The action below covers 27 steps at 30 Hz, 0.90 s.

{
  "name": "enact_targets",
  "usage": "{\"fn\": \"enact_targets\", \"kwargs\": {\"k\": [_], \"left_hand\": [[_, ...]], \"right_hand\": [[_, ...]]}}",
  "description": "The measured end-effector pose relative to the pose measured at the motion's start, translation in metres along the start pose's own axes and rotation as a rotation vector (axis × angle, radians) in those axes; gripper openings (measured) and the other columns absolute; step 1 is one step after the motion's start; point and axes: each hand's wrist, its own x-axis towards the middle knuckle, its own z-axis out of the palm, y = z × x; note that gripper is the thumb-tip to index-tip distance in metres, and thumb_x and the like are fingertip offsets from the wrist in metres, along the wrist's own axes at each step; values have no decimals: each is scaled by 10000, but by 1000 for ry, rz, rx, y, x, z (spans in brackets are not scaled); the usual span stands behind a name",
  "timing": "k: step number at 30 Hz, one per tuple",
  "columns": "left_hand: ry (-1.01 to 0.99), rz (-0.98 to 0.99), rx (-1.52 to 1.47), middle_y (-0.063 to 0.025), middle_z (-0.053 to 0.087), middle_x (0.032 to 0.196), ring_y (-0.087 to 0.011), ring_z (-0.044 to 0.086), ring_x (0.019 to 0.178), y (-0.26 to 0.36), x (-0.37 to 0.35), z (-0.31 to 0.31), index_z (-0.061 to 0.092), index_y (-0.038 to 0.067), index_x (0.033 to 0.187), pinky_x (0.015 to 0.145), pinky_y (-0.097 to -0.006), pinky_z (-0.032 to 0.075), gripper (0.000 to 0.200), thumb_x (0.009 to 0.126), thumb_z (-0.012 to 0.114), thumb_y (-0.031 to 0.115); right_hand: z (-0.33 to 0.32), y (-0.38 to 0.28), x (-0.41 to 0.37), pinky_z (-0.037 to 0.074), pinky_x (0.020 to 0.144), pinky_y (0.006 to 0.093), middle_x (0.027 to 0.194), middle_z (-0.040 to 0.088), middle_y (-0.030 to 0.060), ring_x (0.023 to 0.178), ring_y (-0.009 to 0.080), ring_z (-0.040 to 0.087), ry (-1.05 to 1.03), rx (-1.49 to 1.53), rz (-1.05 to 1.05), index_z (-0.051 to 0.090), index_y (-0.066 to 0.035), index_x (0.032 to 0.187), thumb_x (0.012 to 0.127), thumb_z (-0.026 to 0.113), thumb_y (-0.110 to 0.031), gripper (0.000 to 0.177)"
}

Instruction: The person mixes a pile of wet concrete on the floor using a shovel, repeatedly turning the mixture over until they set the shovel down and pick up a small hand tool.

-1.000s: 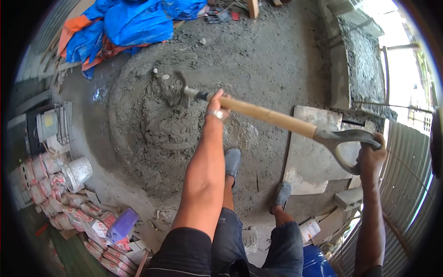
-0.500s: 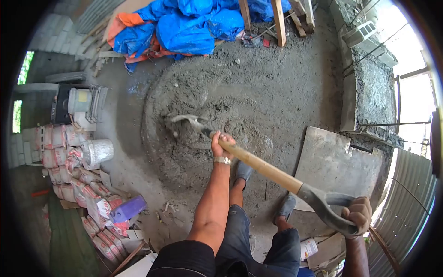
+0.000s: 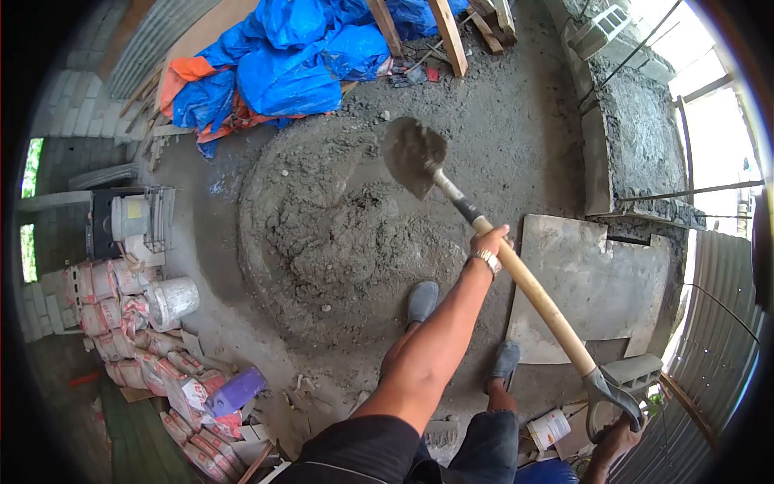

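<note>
Shovel [image 3: 520,278] slants before you, blade [image 3: 409,152] near far right side of wet grey mound [image 3: 339,234]. Left hand [image 3: 493,240] clasps shaft [image 3: 538,302]; right hand [image 3: 619,440], partly hidden, seems wrapped round handle [image 3: 598,387]. Likely mid-turning; next move calls for steady two-handed control.

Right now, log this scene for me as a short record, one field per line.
Tool: shovel with a wooden shaft, held aslant
Left hand: closed around the shaft toward the blade end, watch on the wrist
Right hand: on the D-shaped grip
Blade: smeared with dark, wet material
Ground: grey mix in a rough heap
Far side: blue tarp
Left side: bucket, stacked bags, purple container
Right side: flat board
</note>
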Motion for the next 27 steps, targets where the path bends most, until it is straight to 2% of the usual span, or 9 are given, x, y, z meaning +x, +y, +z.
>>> {"fn": "enact_targets", "kwargs": {"k": [5, 7, 9, 10, 16, 20, 23, 25, 27], "left_hand": [[8, -74, 120, -63, 532, 686, -199, 557, 572, 43, 112, 12, 502, 54, 817, 546, -341, 521, 200, 772, 690, 104], [-29, -143, -9, -61, 533, 706, -185, 567, 630, 83, 132, -6, 505, 47, 840, 623, -348, 548, 185, 790, 674, 104], [-207, -149, -106, -57, 532, 720, -183, 569, 666, 109, 108, 1, 509, 45, 841, 690, -352, 559, 168, 801, 664, 97], [-270, -98, -179, -58, 532, 739, -194, 568, 673, 108, 118, 2, 511, 44, 848, 697, -348, 558, 161, 804, 660, 88], [-152, -117, -175, -87, 542, 816, -219, 573, 686, 137, 113, 31, 487, 28, 946, 657, -372, 556, 203, 812, 630, 80], [-36, -165, 4, -134, 555, 877, -262, 602, 698, 133, 107, 10, 446, -6, 1042, 597, -396, 554, 323, 791, 628, 82], [15, -58, 100, -132, 560, 838, -271, 598, 611, 128, 119, -36, 470, -3, 999, 552, -407, 549, 312, 774, 657, 106], [-18, -5, 92, -119, 558, 802, -263, 600, 626, 155, 137, -65, 486, -11, 959, 552, -401, 550, 281, 771, 664, 97], [1, 13, -100, -89, 549, 759, -219, 583, 637, 187, 143, -86, 498, 14, 889, 587, -360, 555, 194, 789, 647, 87]], "right_hand": [[93, -51, -13, 300, 385, 202, 553, 419, -29, 430, 49, 412, -47, -86, -87, 517, -69, 900, 881, 593, -235, 183], [134, -67, -3, 302, 399, 196, 597, 448, -22, 458, 43, 422, -87, -54, -190, 529, -60, 914, 884, 583, -193, 147], [154, -86, 7, 310, 388, 197, 559, 453, -16, 436, 44, 412, 33, -27, -348, 529, -52, 910, 854, 508, -38, 62], [148, -77, 29, 307, 389, 194, 574, 460, -25, 440, 35, 407, 3, -17, -520, 537, -56, 894, 861, 525, -41, 38], [152, -148, 34, 296, 383, 193, 565, 424, -46, 438, 15, 388, -59, -131, -401, 540, -62, 876, 862, 609, -159, 120], [140, -113, 6, 260, 363, 187, 522, 403, -38, 397, 25, 378, -77, -26, -328, 537, -64, 854, 860, 610, -174, 132], [155, -68, -26, 266, 354, 194, 504, 393, -34, 378, 35, 377, -56, 34, -368, 532, -84, 839, 864, 607, -181, 125], [193, -99, -54, 281, 353, 203, 501, 399, -30, 381, 39, 384, -129, -60, -202, 518, -88, 815, 868, 599, -181, 134], [230, -111, -47, 297, 351, 217, 502, 418, -20, 384, 50, 402, -173, -85, -391, 498, -70, 782, 872, 582, -171, 159]]}}
